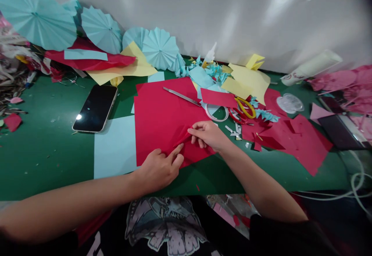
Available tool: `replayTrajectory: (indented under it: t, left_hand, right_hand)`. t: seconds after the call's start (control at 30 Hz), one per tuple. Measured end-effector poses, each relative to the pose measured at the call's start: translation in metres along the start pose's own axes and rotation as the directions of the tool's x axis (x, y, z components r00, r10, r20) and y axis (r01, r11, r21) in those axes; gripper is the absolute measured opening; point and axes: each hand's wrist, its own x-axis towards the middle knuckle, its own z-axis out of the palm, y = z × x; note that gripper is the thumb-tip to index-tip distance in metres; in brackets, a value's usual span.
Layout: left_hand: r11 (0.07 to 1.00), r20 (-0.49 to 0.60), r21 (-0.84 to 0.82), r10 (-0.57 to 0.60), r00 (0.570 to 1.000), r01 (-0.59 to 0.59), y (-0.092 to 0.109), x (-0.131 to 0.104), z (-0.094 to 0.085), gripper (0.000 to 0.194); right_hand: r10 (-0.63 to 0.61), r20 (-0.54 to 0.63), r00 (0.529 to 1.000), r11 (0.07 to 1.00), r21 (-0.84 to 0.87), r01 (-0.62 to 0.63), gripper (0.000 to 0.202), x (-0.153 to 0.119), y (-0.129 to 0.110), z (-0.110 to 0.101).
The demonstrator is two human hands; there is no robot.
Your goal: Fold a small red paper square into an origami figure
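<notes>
A small folded piece of red paper [183,136] is raised at a slant over a larger red sheet [157,120]. My right hand [207,134] pinches its upper end between thumb and fingertips. At its lower end is my left hand [162,167], index finger stretched along the paper, thumb close below and the other fingers curled. Much of the piece blends into the red beneath it. Beyond my hands a slim metal craft knife [181,95] lies on the red sheets. A white tape roll [217,113] sits right of them, beside scissors with yellow and red handles [246,108].
A phone [95,109] lies left on the green table [46,163], near light-blue paper [114,143]. Pleated blue paper fans [159,48] lean against the wall. Red scraps [305,143], a clear round lid [290,103] and a white cable [356,182] are at right.
</notes>
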Motion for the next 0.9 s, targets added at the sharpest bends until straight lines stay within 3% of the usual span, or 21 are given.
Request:
replayTrajectory:
  t: [0.5,0.77,0.9]
  left_hand:
    - [1.000,0.001,0.023,0.006,1.000,-0.006,0.0000,0.0007,-0.0051,0.013]
    - [0.999,0.010,0.034,-0.006,1.000,0.006,0.0008,0.0028,-0.0025,0.016]
    - [1.000,0.033,0.020,-0.019,0.999,0.018,0.0010,0.0041,-0.0040,0.018]
  right_hand:
    - [-0.112,-0.044,0.993,0.971,-0.217,0.100,0.028,0.0003,0.0039,0.0005]
    - [-0.102,-0.052,0.993,0.990,-0.107,0.096,0.020,0.0023,0.0061,0.0003]
    - [0.043,0.062,0.997,0.998,0.052,-0.046,0.019,0.0019,-0.0016,-0.0029]
